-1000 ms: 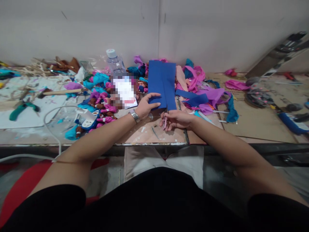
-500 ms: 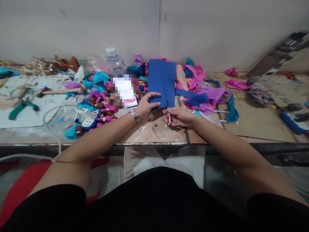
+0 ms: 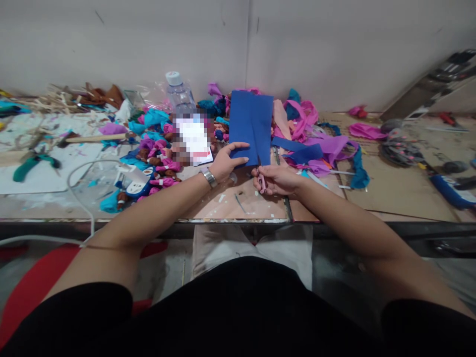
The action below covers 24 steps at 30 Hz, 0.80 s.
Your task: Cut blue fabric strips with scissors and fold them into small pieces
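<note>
A blue sheet (image 3: 247,124), paper or thin cloth, stands raised above the bench in front of me. My left hand (image 3: 228,162) pinches its lower left part between thumb and fingers. Pink-handled scissors (image 3: 263,183) are in my right hand (image 3: 277,181), just under the sheet's bottom edge. A slit runs up the sheet from that edge above the scissors. The blades are mostly hidden by the sheet and my fingers. Right of the sheet lies a loose blue strip (image 3: 305,151) on purple material (image 3: 334,147).
Left of the sheet are a lit phone (image 3: 193,141), a clear bottle (image 3: 180,94), a blue-and-white power strip (image 3: 139,183) with a cable, and many coloured bundles (image 3: 158,153). Green-handled pliers (image 3: 33,166) and a hammer (image 3: 94,139) lie farther left. Cardboard (image 3: 401,188) covers the right side.
The scissors' handles have come closer together and the blades show less at the slit. My left hand keeps its hold on the sheet. The whole view has shifted slightly.
</note>
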{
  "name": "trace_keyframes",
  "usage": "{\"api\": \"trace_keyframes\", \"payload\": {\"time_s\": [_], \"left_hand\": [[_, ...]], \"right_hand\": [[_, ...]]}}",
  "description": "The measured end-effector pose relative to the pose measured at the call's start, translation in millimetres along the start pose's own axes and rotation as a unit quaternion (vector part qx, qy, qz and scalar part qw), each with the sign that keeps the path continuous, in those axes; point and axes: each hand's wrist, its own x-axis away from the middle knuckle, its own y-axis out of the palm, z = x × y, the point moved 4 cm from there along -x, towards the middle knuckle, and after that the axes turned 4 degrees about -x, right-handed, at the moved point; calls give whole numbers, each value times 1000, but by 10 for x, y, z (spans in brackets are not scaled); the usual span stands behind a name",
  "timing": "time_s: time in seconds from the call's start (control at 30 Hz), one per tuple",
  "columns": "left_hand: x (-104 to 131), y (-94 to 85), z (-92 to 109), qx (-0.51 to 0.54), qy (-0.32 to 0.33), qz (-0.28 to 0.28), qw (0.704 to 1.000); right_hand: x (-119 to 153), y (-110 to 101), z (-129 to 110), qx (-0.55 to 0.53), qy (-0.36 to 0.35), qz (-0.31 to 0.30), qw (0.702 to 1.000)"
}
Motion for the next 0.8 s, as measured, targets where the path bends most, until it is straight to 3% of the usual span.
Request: {"api": "trace_keyframes", "payload": {"time_s": [0.8], "left_hand": [[-5, -6, 7, -4, 9, -3, 1000]], "right_hand": [[-2, 8, 0, 4, -5, 4, 1000]]}}
